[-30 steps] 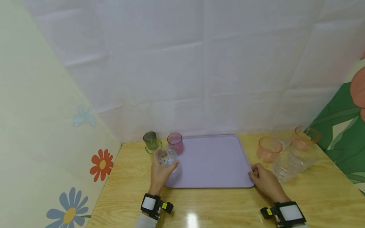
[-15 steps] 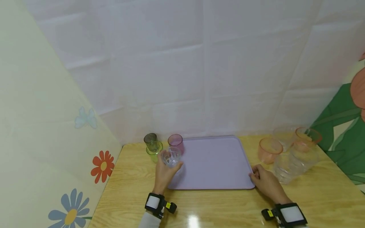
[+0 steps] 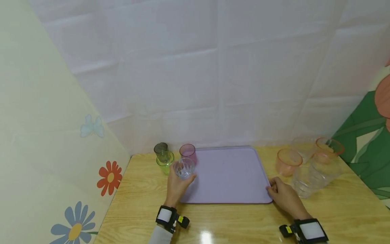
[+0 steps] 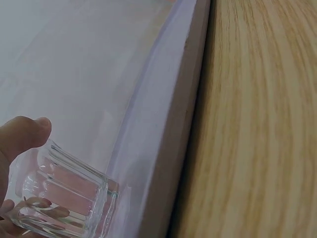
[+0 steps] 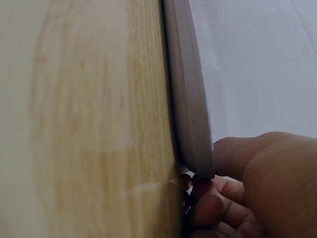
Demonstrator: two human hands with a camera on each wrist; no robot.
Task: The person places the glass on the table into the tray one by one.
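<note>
At the tray's left side, my left hand [image 3: 176,186] grips a clear, ribbed drinking glass [image 3: 185,168], thumb on one side and fingers around the other. In the left wrist view the glass's base [image 4: 103,210] is right at the tray's surface; whether it touches I cannot tell. The lilac tray [image 3: 228,176] lies flat on the wooden table. My right hand [image 3: 285,197] pinches its near right corner; in the right wrist view the thumb is above the rim [image 5: 193,99] and curled fingers lie beneath. Just behind the glass stands a pink glass [image 3: 188,154], on the tray's far left corner.
Left of the tray stand a dark green glass [image 3: 160,149] and a lime-green glass [image 3: 165,166]. To the right are an orange cup [image 3: 287,164], another orange-rimmed vessel [image 3: 329,145] and several clear vessels [image 3: 304,183]. A white-covered wall [image 3: 219,84] rises behind the table.
My left hand has moved slightly right with the clear glass, over the tray's left side, uncovering more of the lime-green glass. My right hand keeps its hold on the tray corner.
</note>
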